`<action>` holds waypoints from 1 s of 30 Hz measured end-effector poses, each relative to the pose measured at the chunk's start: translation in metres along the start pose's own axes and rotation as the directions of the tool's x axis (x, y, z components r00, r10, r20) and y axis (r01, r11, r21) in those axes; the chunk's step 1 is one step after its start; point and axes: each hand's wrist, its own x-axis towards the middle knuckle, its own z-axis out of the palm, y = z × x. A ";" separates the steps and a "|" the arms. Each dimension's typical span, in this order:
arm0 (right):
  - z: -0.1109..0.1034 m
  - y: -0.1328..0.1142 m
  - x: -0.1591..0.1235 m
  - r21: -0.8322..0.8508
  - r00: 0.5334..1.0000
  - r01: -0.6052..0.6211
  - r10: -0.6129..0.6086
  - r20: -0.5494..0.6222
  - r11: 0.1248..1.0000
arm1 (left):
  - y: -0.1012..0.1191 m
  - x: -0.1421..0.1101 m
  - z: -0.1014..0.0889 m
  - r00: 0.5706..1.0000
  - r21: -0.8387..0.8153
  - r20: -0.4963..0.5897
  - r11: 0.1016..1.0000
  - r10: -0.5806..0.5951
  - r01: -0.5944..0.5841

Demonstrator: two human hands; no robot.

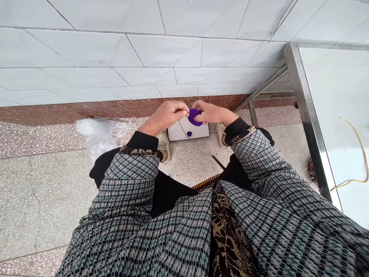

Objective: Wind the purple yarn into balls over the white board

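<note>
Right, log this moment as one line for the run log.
left hand: pinches purple soft piece | right hand: pinches same piece | below hands: white board, small purple ball

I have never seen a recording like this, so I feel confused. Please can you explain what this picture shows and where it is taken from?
This picture comes from a camera worn on a person's head, looking down, so no machine is involved. The person's left hand and right hand both pinch a soft purple piece. Just below them is a white box, with a small purple ball and a thin cord on it. It sits by the person's shoes, above a speckled stone floor.
</note>
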 end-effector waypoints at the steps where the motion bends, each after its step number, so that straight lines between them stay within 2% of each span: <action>1: 0.000 -0.001 -0.002 0.010 0.998 0.009 -0.010 0.066 1.000 | -0.001 0.000 -0.002 1.000 -0.003 -0.030 1.000 -0.009 0.009; 3: -0.001 0.000 -0.002 0.079 0.984 0.056 -0.069 0.165 0.995 | -0.002 0.001 -0.004 0.997 -0.014 -0.075 0.999 -0.035 0.034; 6: -0.002 0.007 0.001 0.230 0.955 0.140 -0.193 0.225 0.963 | -0.004 0.004 -0.003 0.986 -0.039 -0.138 0.996 -0.090 0.085; 9: -0.004 0.014 0.005 0.385 0.921 0.234 -0.330 0.206 0.893 | -0.006 0.010 0.002 0.973 -0.067 -0.178 0.988 -0.146 0.136; 11: -0.005 0.015 0.007 0.460 0.920 0.284 -0.375 0.117 0.841 | -0.007 0.013 0.007 0.974 -0.080 -0.163 0.986 -0.155 0.143; 14: -0.005 0.015 0.010 0.487 0.941 0.328 -0.323 -0.097 0.810 | -0.006 0.014 0.016 0.993 -0.052 -0.063 0.994 -0.096 0.093; 17: -0.004 0.016 0.016 0.432 0.936 0.326 -0.223 -0.273 0.841 | -0.001 0.011 0.023 0.995 -0.014 0.093 1.000 -0.018 0.019; 20: -0.001 0.019 0.022 0.343 0.932 0.260 -0.141 -0.335 0.903 | 0.006 0.007 0.024 0.973 -0.003 0.231 1.000 0.021 -0.021; 22: 0.000 0.020 0.023 0.251 0.936 0.194 -0.102 -0.337 0.948 | 0.009 0.005 0.021 0.972 0.009 0.234 1.000 0.023 -0.026; 25: -0.001 0.019 0.016 0.098 0.970 0.084 -0.059 -0.235 0.992 | 0.010 0.003 0.009 0.996 0.030 0.091 1.000 0.002 -0.005; 27: -0.003 0.016 0.009 0.060 0.998 0.048 -0.046 -0.040 0.997 | 0.008 0.002 0.001 1.000 0.028 -0.015 0.999 -0.019 0.019; 28: -0.004 0.015 0.006 0.081 0.995 0.060 -0.066 0.076 0.995 | 0.006 0.002 -0.002 0.998 0.023 -0.058 0.999 -0.032 0.033; 30: -0.005 0.014 0.002 0.216 0.951 0.145 -0.197 0.239 0.966 | 0.004 0.003 -0.004 0.991 0.006 -0.124 0.998 -0.059 0.060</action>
